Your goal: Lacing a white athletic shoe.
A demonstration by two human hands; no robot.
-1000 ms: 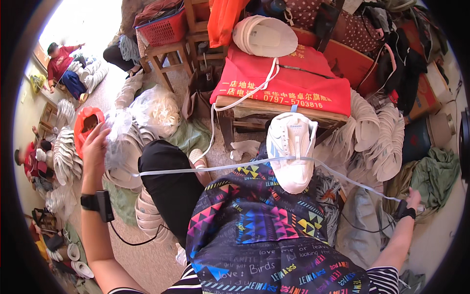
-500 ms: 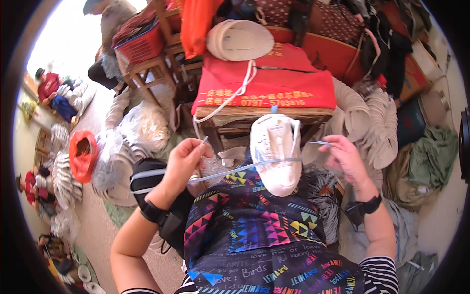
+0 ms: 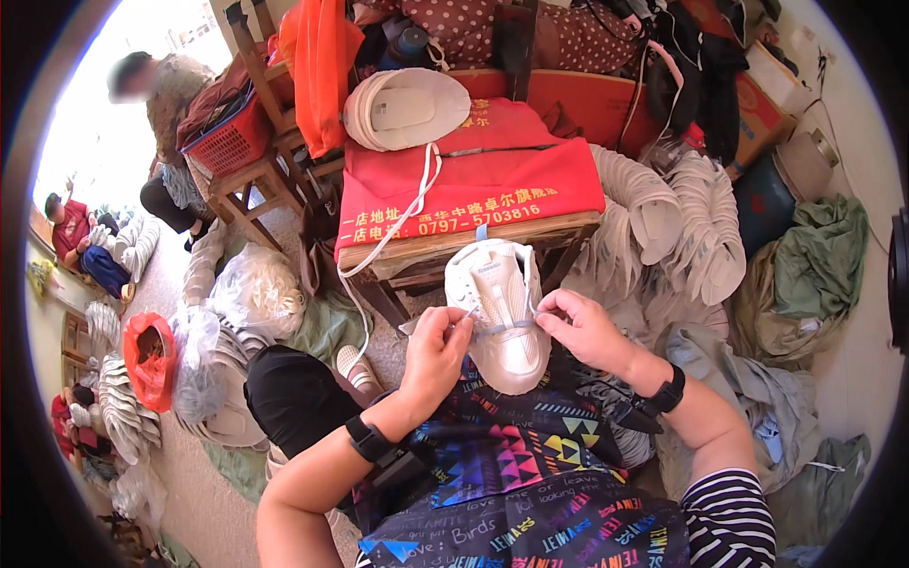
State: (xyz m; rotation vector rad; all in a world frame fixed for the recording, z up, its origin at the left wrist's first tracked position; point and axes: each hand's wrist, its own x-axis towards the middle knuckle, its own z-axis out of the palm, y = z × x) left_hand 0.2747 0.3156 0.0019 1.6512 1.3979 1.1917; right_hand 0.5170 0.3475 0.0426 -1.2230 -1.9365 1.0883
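Looks like a white shoe [image 3: 494, 275] with a rounded toe, textured panels and a pale blue tab [image 3: 482, 231] at the far end. Points toe-first toward the dark patterned apron [image 3: 530, 445], top side up, near the wooden table edge [image 3: 402, 256]. Carries a flat, pale grey-blue lace [image 3: 516, 327] crosswise over the forefoot. Cannot tell from above whether soled.
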